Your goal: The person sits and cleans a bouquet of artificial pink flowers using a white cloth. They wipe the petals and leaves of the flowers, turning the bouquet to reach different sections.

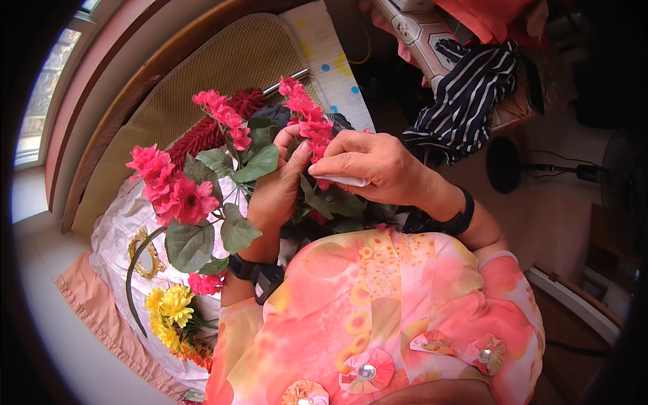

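Before me is a bunch of pink artificial flowers (pixel 185 197) with dark green fabric leaves (pixel 190 246). My left hand (pixel 277 195) is among the leaves, its thumb and fingers pinching one upright flower spray (pixel 314 121) near its lower blossoms. From the right, my right hand (pixel 377 162) meets the same spray, fingers bent around a folded white cloth or tissue (pixel 344 180). The cloth's edge shows below the fingers, close to the lower petals. My fingers partly hide the stem there.
Yellow artificial flowers (pixel 174 306) and a small gold ornate frame (pixel 145 251) lie on white crumpled fabric (pixel 114 223) at left. A dark red chenille duster (pixel 197 142) rests on the woven mat (pixel 223 55). Striped cloth (pixel 466 96) hangs off a table at upper right; a fan (pixel 602 174) stands at right.
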Demonstrator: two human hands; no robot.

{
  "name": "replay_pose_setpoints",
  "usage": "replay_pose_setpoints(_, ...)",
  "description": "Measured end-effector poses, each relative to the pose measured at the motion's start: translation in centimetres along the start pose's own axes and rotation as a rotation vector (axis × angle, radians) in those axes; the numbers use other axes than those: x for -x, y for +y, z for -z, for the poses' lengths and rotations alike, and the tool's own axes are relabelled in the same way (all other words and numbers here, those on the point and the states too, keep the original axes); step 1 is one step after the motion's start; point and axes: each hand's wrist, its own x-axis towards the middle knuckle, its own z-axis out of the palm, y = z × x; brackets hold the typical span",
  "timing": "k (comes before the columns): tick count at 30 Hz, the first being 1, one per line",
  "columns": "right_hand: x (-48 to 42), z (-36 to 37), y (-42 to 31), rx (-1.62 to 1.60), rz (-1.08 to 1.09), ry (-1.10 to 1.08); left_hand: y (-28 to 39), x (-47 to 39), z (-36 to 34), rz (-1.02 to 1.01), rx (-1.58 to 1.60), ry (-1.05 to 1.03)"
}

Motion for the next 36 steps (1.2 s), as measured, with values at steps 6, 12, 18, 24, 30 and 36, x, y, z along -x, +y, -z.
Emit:
replay_pose_setpoints(6, 0.5, -0.1, 0.8, 0.088, 0.037, -0.025, 0.7, 0.5, 0.1, -0.011, -0.011, -0.054)
replay_pose_setpoints(12, 0.3, -0.1, 0.8, 0.065, -0.014, 0.009, 1.3, 0.7, 0.3, -0.096, -0.101, -0.196)
replay_pose_setpoints(18, 0.4, -1.1, 0.3, 0.171, -0.124, 0.031, 0.4, 0.3, 0.1, -0.196, -0.289, -0.153)
replay_pose_setpoints(24, 1.0, -1.6, 0.4, 0.193, -0.076, 0.089, 0.3, 0.3, -1.0, -0.276, -0.140, -0.152)
replay_pose_setpoints(30, 1.8, -2.0, 1.1, 0.047, 0.086, 0.046, 0.8, 0.3, -0.8, -0.223, -0.037, -0.056)
replay_pose_setpoints(36, 1.1, -0.6, 0.4, 0.075, 0.051, 0.268, 0.5, 0.3, -0.4, -0.176, 0.082, -0.049)
